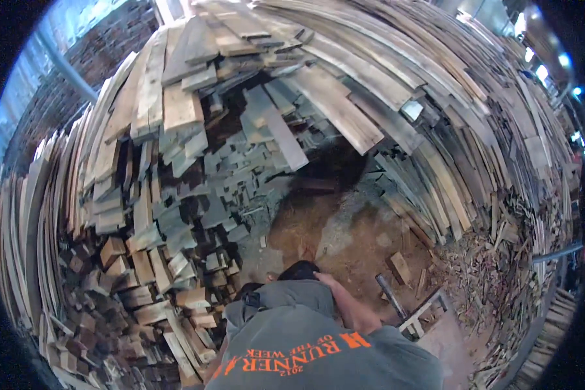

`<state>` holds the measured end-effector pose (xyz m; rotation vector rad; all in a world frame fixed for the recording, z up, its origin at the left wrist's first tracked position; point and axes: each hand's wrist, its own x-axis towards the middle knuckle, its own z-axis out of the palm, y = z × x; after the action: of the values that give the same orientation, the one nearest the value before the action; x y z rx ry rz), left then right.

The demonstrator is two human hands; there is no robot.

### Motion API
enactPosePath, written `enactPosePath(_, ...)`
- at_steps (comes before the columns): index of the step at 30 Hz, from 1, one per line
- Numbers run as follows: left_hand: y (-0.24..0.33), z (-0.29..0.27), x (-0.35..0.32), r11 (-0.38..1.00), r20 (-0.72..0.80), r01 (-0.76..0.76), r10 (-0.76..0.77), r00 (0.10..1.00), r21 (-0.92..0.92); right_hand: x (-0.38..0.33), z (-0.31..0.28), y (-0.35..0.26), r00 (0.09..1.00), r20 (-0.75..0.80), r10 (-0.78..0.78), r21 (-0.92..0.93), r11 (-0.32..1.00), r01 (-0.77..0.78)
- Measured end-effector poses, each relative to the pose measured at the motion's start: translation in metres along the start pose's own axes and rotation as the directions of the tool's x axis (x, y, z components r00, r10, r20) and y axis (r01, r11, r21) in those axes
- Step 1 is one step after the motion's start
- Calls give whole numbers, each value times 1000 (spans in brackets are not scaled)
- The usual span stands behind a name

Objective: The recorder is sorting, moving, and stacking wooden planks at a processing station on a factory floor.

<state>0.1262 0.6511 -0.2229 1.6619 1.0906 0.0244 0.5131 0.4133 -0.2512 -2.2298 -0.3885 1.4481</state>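
Note:
My right forearm (354, 307) reaches forward from the grey shirt sleeve. The part of my right hand (325, 279) that shows is beside a dark, rounded shape (299, 270) in front of my body. Its fingers are hidden, so I cannot tell whether it holds anything. My left hand is out of view, behind the grey shirt (318, 348) with orange print. Ahead lies a dirt floor (305, 224). Close to my right arm are a dark bar (390, 294) and a small wooden frame (426, 312).
Long boards (344, 110) are piled high ahead and to the right. Short wood blocks (153, 270) heap up on the left, with tall planks (39, 214) behind. Wood scraps (484, 286) cover the right side. A loose block (400, 268) lies on the floor.

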Motion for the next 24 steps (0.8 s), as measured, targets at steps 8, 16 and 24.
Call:
enactPosePath(8,11,-52,15,971,-55,-52,66,996,233,18,6,18,994,-108,-30,-64,998,23)
enactPosePath(16,254,31,77,992,-45,-2,7,999,129,46,-21,102,912,-308,270,296,939,-178)
enactPosePath(24,535,133,103,911,45,-401,406,913,-99,35,-150,188,933,-218,286,732,681,-38)
